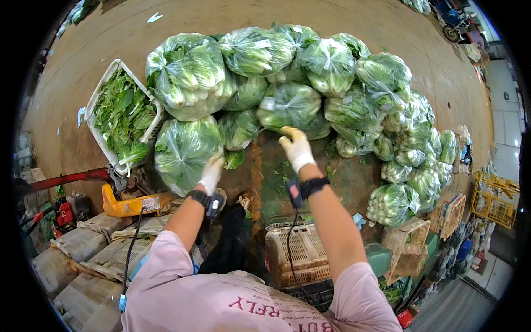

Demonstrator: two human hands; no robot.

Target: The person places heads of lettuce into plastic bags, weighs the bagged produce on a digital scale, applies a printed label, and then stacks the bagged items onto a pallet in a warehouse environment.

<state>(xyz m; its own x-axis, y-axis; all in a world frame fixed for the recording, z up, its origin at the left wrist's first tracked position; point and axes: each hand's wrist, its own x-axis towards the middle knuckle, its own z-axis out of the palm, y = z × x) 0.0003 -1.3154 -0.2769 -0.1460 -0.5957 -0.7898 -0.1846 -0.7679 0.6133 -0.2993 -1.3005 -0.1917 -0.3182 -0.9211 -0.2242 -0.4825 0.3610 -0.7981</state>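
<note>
My left hand, in a white glove with yellowish fingertips, touches the right side of a clear plastic bag of leafy greens. Whether its fingers grip the plastic is hard to see. My right hand, gloved the same way, is raised with thumb and fingers apart and nothing in it. Just beyond it lies a labelled bag of greens. Between my hands, a smaller-looking bag sits against the pile, with a loose green leaf on the floor before it.
More bagged greens are stacked in a curve to the right. A white crate of loose leaves stands at left, near a yellow pallet jack. Plastic crates stand by my body. Leaf scraps litter the floor.
</note>
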